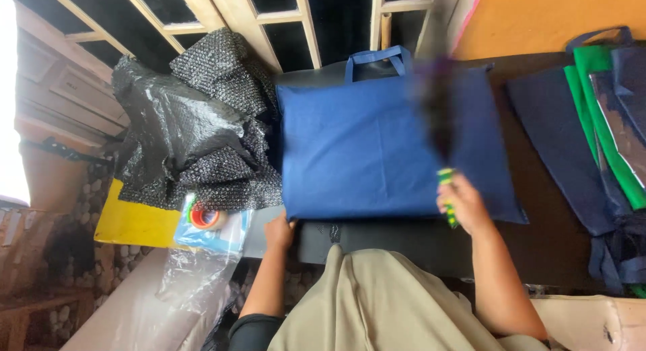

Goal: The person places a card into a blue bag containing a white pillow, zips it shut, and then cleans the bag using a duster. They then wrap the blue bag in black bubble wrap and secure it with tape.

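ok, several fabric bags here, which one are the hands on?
The blue bag lying flat at centre: left hand at its near corner, right hand over it. The others are stacked at far right.

Black plastic heap (188, 129) blocks left; stacked bags (592, 136) crowd right.

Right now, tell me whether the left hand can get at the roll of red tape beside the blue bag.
Probably yes. The left hand rests at the blue bag's lower left corner, and the roll of red tape lies just to its left on a light blue packet, uncovered, with nothing between them.
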